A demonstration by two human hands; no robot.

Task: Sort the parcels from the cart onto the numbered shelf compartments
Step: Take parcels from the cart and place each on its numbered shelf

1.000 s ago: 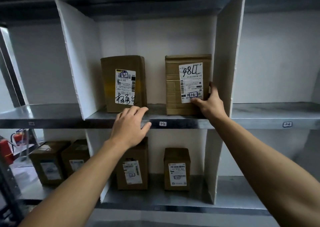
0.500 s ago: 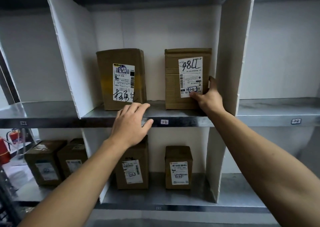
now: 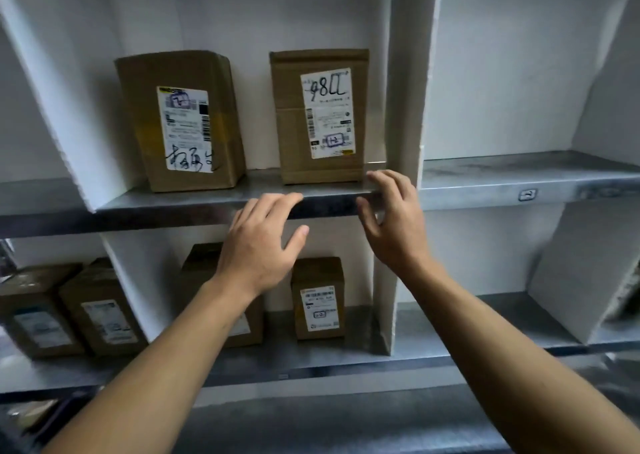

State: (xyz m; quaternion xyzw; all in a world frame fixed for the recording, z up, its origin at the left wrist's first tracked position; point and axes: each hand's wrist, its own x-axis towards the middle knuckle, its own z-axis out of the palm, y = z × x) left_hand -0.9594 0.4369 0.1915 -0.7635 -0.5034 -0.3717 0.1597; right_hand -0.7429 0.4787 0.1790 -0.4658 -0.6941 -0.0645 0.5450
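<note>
My right hand [image 3: 394, 225] is off the parcel [image 3: 294, 141] now, spread like my left hand [image 3: 263, 245]; I could clip its 5 o'clock corner.

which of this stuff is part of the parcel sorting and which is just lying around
Job: 98LL parcel, neighbouring parcel, lower-shelf parcels, numbered shelf, white divider, left hand, right hand.
Lying about: only a blurred thing at bottom left, too unclear to name.

I reach forward and up. My left hand [image 3: 259, 244] is flat, palm down, thumb out; my right hand [image 3: 394, 223] has fingers loosely spread, holding nothing.
</note>
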